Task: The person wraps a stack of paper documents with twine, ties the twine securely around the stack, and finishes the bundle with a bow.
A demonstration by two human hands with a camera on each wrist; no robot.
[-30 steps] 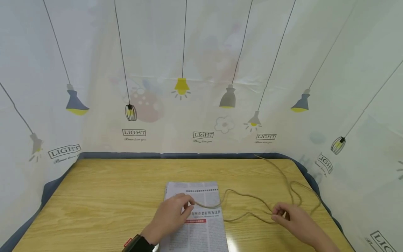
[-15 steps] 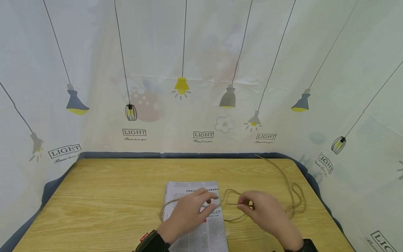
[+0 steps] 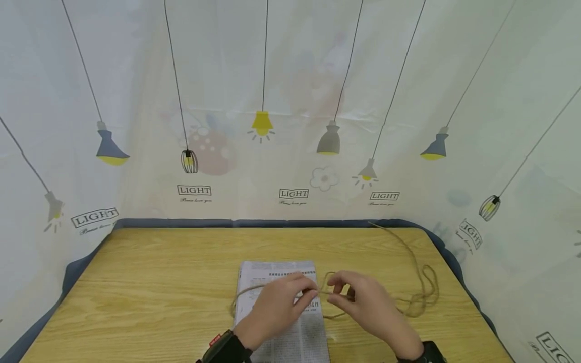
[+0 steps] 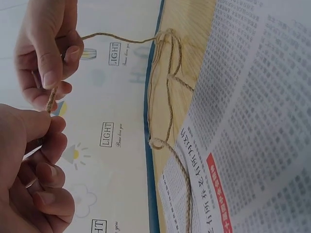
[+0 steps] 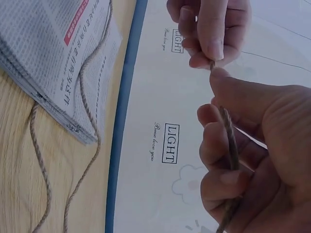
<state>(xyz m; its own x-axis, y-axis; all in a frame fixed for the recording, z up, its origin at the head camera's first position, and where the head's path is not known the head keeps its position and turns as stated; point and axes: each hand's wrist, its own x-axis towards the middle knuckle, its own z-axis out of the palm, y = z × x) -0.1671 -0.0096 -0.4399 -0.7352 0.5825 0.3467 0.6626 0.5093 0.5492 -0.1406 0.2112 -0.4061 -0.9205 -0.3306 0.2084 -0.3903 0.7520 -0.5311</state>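
Observation:
A folded stack of newspapers (image 3: pixel 295 338) lies on the wooden table, with brown twine (image 5: pixel 86 92) across its top and twine passing under it. Over the stack's right edge, my left hand (image 3: pixel 283 305) pinches a strand between thumb and index finger. Just right of it, my right hand (image 3: pixel 365 307) pinches the same strand, fingertips close to the left hand's. In the left wrist view a short bit of twine (image 4: pixel 51 101) spans the two pinches. From the right thumb, the strand (image 5: pixel 229 131) runs back across the curled fingers.
Loose twine (image 3: pixel 426 287) lies coiled on the right of the table (image 3: pixel 150 282), one length reaching the far edge. A white cloth (image 3: pixel 290 166) printed with lamps hangs behind. Dark watch-like bands (image 3: pixel 227 348) are on both wrists.
My right hand has moved left, drawing close to the left hand. My left hand has shifted right, and a strand now shows across the stack's left side. The loose twine has bunched up.

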